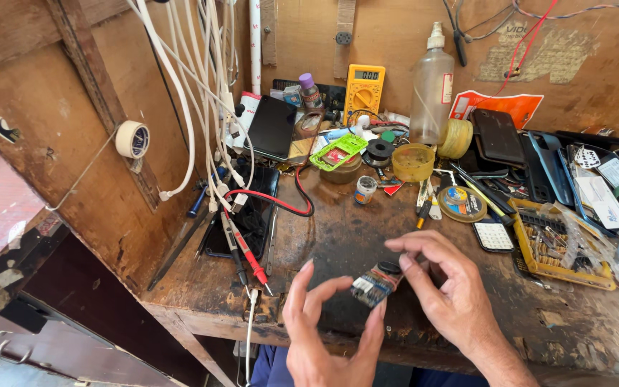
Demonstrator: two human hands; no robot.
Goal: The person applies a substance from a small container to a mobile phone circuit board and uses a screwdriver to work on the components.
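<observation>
Both hands sit at the workbench's front edge: left hand and right hand pinch a small circuit board between fingertips, just above the wood. Looks like a light grip, so it could slip off the edge. Red multimeter probe lies close left, easy to snag.

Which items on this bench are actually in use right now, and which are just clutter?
In use:
- small circuit board, held between left hand and right hand

Lying about:
- yellow multimeter
- red probe
- clear bottle
- tape roll
- parts tray
- black phone
</observation>
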